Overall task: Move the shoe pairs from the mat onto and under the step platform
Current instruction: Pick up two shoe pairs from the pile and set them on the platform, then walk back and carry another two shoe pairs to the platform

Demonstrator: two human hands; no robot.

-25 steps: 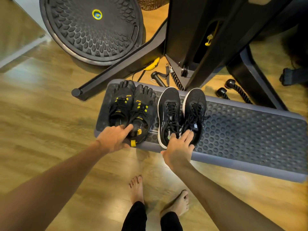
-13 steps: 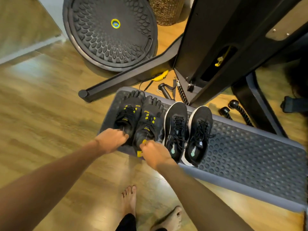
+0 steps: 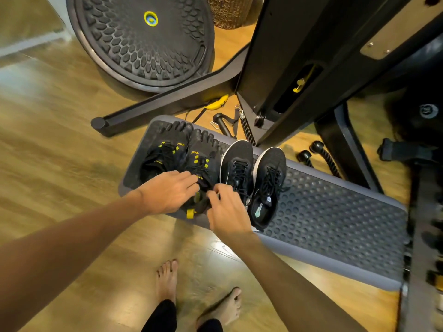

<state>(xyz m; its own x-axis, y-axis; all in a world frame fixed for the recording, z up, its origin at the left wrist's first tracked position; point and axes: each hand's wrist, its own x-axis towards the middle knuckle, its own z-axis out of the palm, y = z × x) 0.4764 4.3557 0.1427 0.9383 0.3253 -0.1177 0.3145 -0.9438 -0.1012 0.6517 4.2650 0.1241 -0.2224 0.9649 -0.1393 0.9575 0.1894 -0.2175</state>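
Black-and-yellow toe shoes (image 3: 184,161) at the dimpled grey step platform's (image 3: 335,212) left end are best squared heels-flush with its front edge, left hand (image 3: 167,195) flat on them, right hand (image 3: 227,212) pinching the heel.

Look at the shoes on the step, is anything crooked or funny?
A little. The right sneaker sits tilted, its heel poking over the step platform front edge. Both hands are on the toe shoes.
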